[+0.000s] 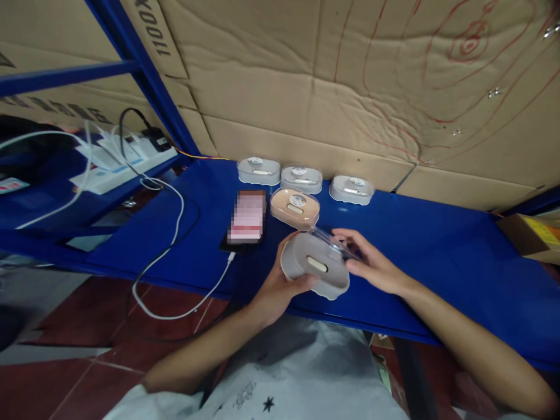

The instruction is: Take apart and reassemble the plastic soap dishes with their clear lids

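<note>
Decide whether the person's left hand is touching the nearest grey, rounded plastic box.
Touching. The head view shows the left hand gripping the grey, rounded plastic box, with the thumb laid over the near edge.

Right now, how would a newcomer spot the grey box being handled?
On the blue table, find the phone. Right of it, nearer the camera, the left hand grips the grey box. It alone is held; the peach box and other grey boxes stand on the table.

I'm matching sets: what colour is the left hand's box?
The box is grey, clearest in the head view.
</note>
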`<control>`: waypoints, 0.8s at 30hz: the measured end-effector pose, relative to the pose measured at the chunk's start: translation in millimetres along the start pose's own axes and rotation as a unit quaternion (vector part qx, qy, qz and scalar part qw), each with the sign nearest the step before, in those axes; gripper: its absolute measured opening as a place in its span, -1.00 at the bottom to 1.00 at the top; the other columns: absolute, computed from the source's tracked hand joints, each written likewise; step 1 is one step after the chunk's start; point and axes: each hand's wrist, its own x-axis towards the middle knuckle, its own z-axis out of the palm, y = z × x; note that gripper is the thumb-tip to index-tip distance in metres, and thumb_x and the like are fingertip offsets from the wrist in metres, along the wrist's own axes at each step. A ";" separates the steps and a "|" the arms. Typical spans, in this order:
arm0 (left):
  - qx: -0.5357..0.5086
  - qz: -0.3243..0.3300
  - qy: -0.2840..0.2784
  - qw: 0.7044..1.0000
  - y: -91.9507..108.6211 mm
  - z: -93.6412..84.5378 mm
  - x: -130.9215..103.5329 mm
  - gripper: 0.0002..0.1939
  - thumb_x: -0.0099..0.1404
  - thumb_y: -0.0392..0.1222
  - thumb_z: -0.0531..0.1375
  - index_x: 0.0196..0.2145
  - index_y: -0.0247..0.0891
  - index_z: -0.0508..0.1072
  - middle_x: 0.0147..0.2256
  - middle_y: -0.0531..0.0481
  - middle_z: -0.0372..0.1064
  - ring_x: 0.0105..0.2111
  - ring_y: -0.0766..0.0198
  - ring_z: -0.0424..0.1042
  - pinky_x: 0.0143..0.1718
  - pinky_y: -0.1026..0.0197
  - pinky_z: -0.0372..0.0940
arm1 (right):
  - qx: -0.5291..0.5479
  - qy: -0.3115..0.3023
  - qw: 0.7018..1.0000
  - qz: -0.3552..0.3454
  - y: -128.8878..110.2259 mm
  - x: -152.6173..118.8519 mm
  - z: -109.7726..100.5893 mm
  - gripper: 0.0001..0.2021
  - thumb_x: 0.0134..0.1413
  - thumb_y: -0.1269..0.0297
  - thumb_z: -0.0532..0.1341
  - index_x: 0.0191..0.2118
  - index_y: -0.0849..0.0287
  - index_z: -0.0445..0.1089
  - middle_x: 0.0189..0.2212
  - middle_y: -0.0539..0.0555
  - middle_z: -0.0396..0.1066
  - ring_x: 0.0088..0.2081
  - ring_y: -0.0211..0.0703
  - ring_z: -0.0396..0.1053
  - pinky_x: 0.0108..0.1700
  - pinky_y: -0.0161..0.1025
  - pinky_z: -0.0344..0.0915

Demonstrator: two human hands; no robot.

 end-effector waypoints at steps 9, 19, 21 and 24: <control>0.019 0.023 -0.062 0.998 3.0 0.3 -1.1 0.12 0.01 0.01 0.61 0.40 0.11 0.14 0.32 -0.09 0.30 0.30 -0.11 0.32 0.30 -0.08 0.24 | -0.109 0.044 0.981 -0.153 -23.1 -8.1 28.5 -0.23 0.20 -0.08 0.39 0.40 -0.01 0.10 0.26 0.25 0.20 0.29 0.22 0.27 0.29 0.15 0.32; 0.087 0.111 -0.055 0.988 1.1 -1.1 -2.7 0.07 -0.06 0.10 0.62 0.30 0.05 0.21 0.26 -0.11 0.30 0.21 -0.09 0.39 0.26 -0.12 0.30 | -0.181 0.041 0.972 -0.143 -35.7 -20.4 34.6 -0.07 0.14 -0.05 0.44 0.47 0.01 -0.02 0.35 0.31 0.08 0.40 0.29 0.16 0.35 0.19 0.33; 0.092 0.118 -0.044 0.988 0.8 -0.8 -2.6 0.06 -0.05 0.14 0.61 0.30 0.04 0.21 0.25 -0.12 0.29 0.20 -0.09 0.39 0.24 -0.11 0.31 | -0.200 0.046 0.969 -0.139 -35.5 -21.4 35.9 -0.02 0.13 -0.05 0.45 0.50 0.00 -0.07 0.39 0.32 0.04 0.42 0.33 0.14 0.34 0.21 0.35; 0.078 0.107 -0.036 0.991 -0.1 -0.6 -3.1 0.04 -0.02 0.17 0.59 0.30 0.04 0.21 0.27 -0.13 0.28 0.23 -0.11 0.36 0.26 -0.12 0.30 | -0.209 0.044 0.966 -0.148 -34.1 -21.7 35.1 0.01 0.16 -0.04 0.44 0.54 -0.03 -0.13 0.45 0.31 -0.02 0.46 0.34 0.10 0.36 0.23 0.32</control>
